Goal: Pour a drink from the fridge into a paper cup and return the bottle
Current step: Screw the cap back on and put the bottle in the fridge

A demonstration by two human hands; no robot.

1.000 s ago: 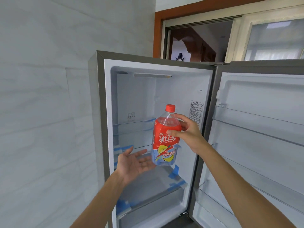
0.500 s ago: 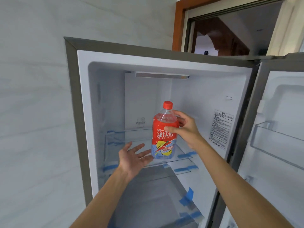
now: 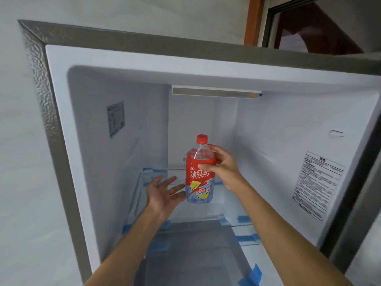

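An ice tea bottle [image 3: 198, 176] with a red cap and red label stands upright inside the open fridge [image 3: 123, 58], over the upper glass shelf [image 3: 208, 211]. My right hand [image 3: 221, 168] grips its upper half from the right, thumb across the label. My left hand [image 3: 162, 193] is spread palm-up beside the bottle's lower left, fingertips at or near its base. Whether the bottle rests on the shelf I cannot tell. No paper cup is in view.
The fridge compartment holds glass shelves with blue tape [image 3: 250, 275] at their edges and a light bar [image 3: 214, 92] at the top. Stickers sit on both inner walls. The grey door edge [image 3: 354, 203] is at right, a wooden door frame [image 3: 252, 19] behind.
The view has moved closer to the fridge and tilted up. Both hands carried the bottle deeper into the compartment, over the upper shelf.
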